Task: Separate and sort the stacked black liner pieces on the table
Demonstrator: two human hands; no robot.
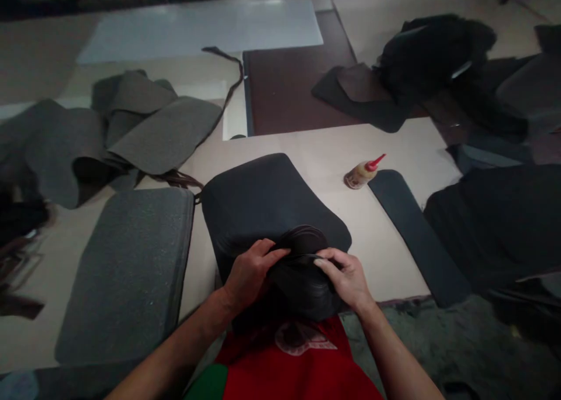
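Note:
A dark padded piece, like a seat cushion with a smooth black cover, lies at the table's front edge before me. Over its near side, my left hand pinches the edge of a loose black cover flap. Thumb and fingers of my right hand close on the right part of that same flap edge. Between the two hands shows a dark rounded, layered part. What lies under the flap is hidden.
A grey foam slab lies at left, below a heap of grey fabric pieces. To the right are a small bottle with a red nozzle, a long dark strip, and stacked black pieces. Black material is piled farther back.

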